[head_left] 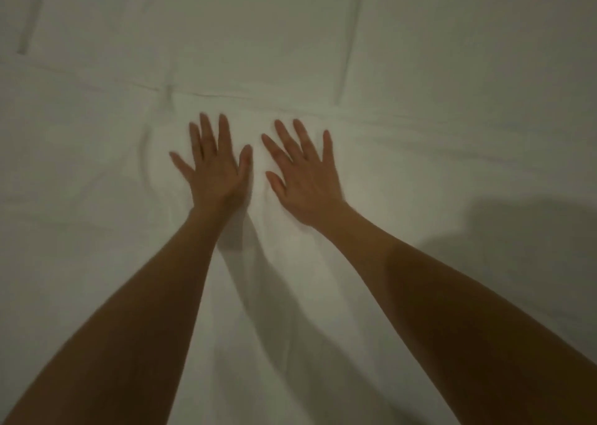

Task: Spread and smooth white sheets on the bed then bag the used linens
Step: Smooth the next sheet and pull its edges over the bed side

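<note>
Bare forearms, cut off below, lead to left hand (215, 169) and right hand (302, 179), blurred fingers released, flat on white sheet (420, 153)

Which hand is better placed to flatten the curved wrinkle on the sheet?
Left. The left hand lies flat right beside the curved wrinkle in the white sheet; the right hand sits farther away.

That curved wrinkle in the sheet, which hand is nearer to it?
Left. The left hand lies flat just right of the curved wrinkle, little finger almost reaching it. The right hand lies farther right, beyond the left hand.
</note>
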`<state>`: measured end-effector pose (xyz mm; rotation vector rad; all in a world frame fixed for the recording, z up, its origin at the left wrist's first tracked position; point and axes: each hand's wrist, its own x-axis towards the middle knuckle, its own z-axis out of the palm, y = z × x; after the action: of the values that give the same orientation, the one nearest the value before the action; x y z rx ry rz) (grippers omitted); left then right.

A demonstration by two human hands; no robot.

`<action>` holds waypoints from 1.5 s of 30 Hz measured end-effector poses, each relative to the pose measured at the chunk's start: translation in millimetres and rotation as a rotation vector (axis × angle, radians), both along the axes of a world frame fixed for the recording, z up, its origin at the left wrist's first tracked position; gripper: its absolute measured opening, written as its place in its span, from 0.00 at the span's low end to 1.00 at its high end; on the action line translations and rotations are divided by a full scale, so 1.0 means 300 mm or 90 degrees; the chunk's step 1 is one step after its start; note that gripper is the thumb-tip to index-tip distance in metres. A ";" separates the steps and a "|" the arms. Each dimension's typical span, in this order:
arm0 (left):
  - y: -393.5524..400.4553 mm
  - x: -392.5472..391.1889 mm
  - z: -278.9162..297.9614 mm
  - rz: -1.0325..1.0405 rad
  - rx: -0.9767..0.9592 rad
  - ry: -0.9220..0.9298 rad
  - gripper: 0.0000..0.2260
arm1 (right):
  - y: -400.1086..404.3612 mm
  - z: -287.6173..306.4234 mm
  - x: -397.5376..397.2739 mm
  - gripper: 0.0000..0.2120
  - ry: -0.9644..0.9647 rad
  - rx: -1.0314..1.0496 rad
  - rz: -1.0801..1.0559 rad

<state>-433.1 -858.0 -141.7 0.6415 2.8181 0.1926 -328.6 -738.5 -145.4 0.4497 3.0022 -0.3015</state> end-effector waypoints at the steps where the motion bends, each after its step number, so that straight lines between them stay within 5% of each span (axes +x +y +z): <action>1: 0.013 0.094 -0.002 -0.006 0.005 0.003 0.29 | 0.046 0.000 0.070 0.29 -0.002 0.000 -0.015; 12: 0.396 1.003 0.014 -0.142 0.006 -0.059 0.30 | 0.596 0.033 0.864 0.29 -0.055 0.014 -0.178; 28: 1.379 2.317 0.008 -0.434 0.022 -0.009 0.28 | 1.382 0.065 2.238 0.29 -0.075 0.011 -0.356; 36: 1.585 2.687 0.043 -0.521 -0.057 -0.048 0.29 | 1.539 0.068 2.624 0.30 -0.073 -0.005 -0.481; 45: 1.488 2.829 0.128 -0.621 -0.147 -0.103 0.29 | 1.419 0.112 2.956 0.26 -0.068 -0.170 -0.703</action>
<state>415.5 -411.5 -103.3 1.7114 2.0266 -0.2452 558.2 -312.8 -111.8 1.9336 2.2343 -0.6790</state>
